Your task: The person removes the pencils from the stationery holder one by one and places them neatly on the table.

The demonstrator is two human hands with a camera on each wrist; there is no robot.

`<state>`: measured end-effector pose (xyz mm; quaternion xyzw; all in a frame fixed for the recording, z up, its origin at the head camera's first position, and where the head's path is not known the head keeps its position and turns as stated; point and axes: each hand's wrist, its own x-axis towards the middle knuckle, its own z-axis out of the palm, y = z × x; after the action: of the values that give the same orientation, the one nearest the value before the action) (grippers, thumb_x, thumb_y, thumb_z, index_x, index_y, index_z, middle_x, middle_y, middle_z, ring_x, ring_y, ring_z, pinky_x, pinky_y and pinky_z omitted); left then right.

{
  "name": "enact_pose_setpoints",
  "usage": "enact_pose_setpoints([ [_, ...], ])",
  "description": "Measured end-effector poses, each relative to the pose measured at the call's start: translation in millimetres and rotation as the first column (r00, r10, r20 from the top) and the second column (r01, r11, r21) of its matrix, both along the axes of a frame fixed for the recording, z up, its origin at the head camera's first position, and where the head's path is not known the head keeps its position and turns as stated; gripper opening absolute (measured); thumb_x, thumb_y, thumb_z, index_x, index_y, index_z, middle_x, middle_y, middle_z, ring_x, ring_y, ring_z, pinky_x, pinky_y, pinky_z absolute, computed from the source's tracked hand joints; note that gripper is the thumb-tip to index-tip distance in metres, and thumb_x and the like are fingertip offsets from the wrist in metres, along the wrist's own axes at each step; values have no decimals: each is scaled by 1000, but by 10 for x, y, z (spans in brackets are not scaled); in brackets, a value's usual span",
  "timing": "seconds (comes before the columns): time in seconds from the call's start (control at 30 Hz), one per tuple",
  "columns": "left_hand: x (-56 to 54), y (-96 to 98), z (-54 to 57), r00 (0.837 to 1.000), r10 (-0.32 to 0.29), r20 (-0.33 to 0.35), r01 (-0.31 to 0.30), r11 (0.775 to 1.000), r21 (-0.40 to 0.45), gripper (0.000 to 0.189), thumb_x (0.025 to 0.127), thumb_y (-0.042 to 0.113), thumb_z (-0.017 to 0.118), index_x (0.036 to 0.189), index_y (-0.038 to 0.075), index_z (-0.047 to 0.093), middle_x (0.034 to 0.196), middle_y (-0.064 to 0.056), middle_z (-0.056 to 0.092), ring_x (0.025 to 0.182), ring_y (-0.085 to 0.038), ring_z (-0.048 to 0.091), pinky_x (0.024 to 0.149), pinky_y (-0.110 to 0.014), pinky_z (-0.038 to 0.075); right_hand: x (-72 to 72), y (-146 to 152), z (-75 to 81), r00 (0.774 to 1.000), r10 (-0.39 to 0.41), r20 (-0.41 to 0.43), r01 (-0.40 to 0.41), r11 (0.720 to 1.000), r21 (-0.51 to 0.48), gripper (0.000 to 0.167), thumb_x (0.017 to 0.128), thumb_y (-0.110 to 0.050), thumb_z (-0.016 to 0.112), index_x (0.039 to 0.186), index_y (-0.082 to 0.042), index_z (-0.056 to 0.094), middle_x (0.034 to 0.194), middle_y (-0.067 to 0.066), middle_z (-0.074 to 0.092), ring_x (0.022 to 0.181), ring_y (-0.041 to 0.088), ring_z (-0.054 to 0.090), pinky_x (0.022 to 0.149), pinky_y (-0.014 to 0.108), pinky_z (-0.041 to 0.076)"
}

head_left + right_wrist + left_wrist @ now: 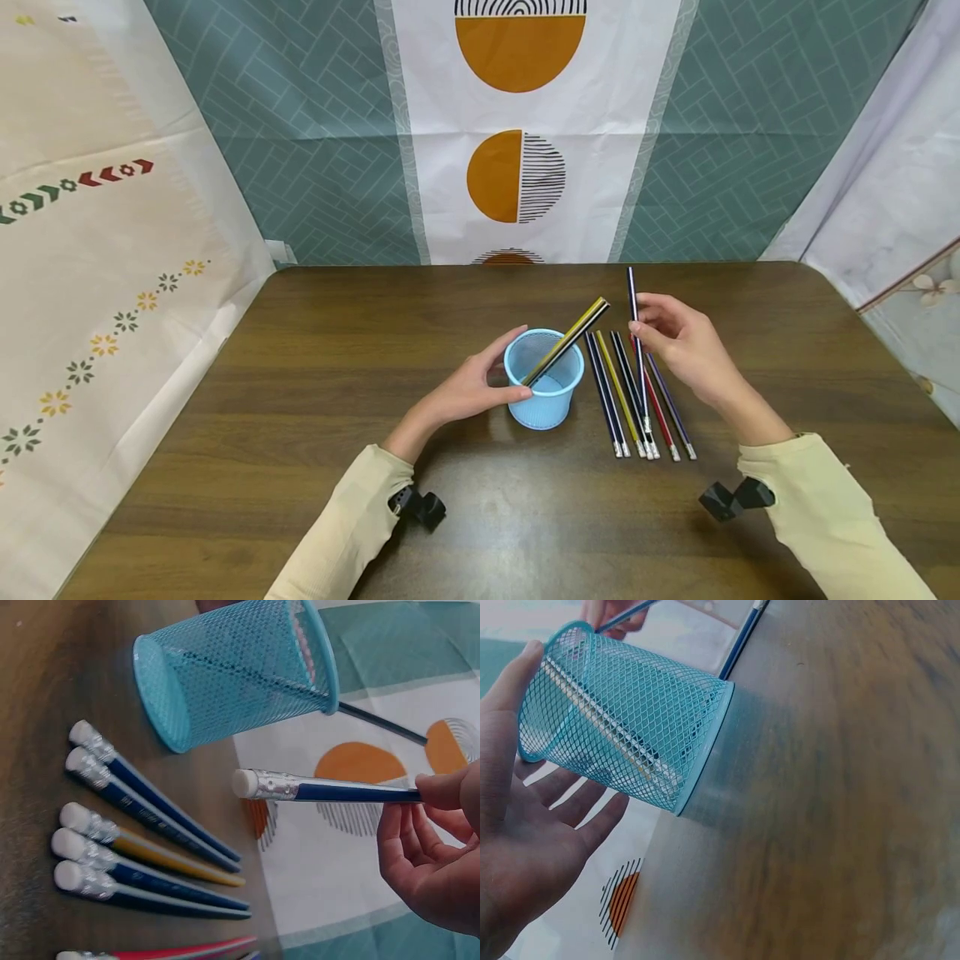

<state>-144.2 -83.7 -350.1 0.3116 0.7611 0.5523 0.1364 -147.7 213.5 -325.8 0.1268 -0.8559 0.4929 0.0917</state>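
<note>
My left hand [468, 387] holds a light blue mesh pencil cup [542, 414] at its rim, thumb on the near side and fingers round the far side. Yellow and dark pencils [576, 332] lean to the right inside the cup. Between thumb and fingertips, my right hand [686, 346] pinches a dark blue pencil [352, 792] near its upper end. Its white eraser points down, above the pencils on the table. Several pencils lie side by side there, among them a yellow pencil [617, 385], a red pencil [663, 417] and dark blue pencils [150, 810].
The brown wooden table [337, 358] has its far edge against a hanging cloth [330, 200] with teal and white panels. A patterned cream cloth [112, 275] hangs on the left, a pale one [892, 167] on the right. Small black devices [420, 507] are on both wrists.
</note>
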Motion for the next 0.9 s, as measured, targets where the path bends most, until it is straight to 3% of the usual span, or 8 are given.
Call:
enact_pose_setpoints([
  [0.3,1,5,-3,1000,5,19,-6,1000,5,79,87,-1,67,152,0,22,139,-27,44,119,-43,52,100,-49,41,-42,57,-83,997,5,73,-8,999,42,40,94,-3,61,130,8,50,97,19,61,73,10,55,62,19,48],
  [0.53,-174,-9,-329,1000,14,-13,-14,1000,-3,83,87,14,72,154,15,24,140,-14,46,118,-29,56,100,-43,43,-97,166,-112,990,-6,141,-4,997,74,43,96,-9,59,134,8,48,103,20,59,78,13,54,63,22,49],
  [0.9,-172,-22,-335,1000,24,-14,-24,999,-26,84,86,27,73,154,20,25,142,-9,45,117,-25,56,99,-39,44,-156,329,-216,980,-41,195,17,992,127,41,97,-8,58,131,13,50,108,27,61,82,14,55,62,21,50],
])
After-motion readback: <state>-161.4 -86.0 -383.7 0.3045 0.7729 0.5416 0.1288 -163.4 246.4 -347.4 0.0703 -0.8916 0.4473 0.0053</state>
